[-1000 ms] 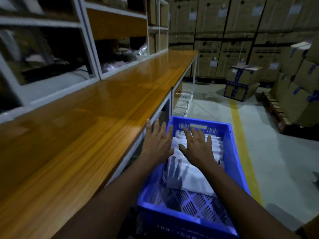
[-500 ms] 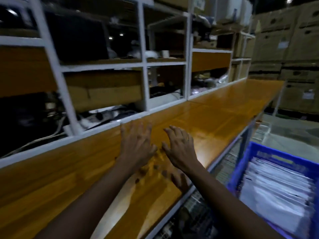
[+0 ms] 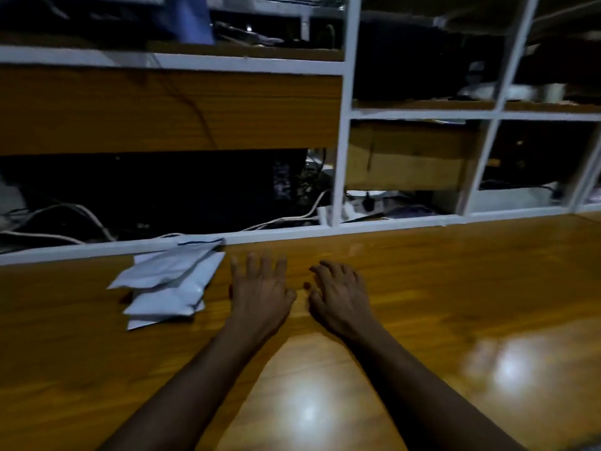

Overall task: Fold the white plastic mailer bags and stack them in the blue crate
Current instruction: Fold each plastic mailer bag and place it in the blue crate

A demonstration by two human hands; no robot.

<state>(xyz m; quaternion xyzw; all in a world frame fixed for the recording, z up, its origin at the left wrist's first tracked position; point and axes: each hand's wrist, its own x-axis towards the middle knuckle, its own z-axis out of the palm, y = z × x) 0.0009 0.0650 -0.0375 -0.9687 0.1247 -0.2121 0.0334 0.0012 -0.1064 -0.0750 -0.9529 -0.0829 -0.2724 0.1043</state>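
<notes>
Hovering side by side over glossy orange-brown wooden bench (image 3: 455,288), left hand (image 3: 260,288) splayed, right hand (image 3: 341,294) loosely curled, both seemingly empty, loose pile of white plastic mailer bags (image 3: 169,281) just left.

A glossy orange-brown wood-grain counter (image 3: 455,288), streaked lengthwise, carries pale round glints of reflected light. At its far edge lies a heap of plain white plastic mailer bags (image 3: 169,281), the topmost edged with a thin dark blue line. Behind, a white-painted metal shelf frame (image 3: 344,125) encloses boards of the same orange-brown grain, a plain tan cardboard box (image 3: 406,164), white cables (image 3: 286,219) and a blurred blue sheet (image 3: 192,17).
</notes>
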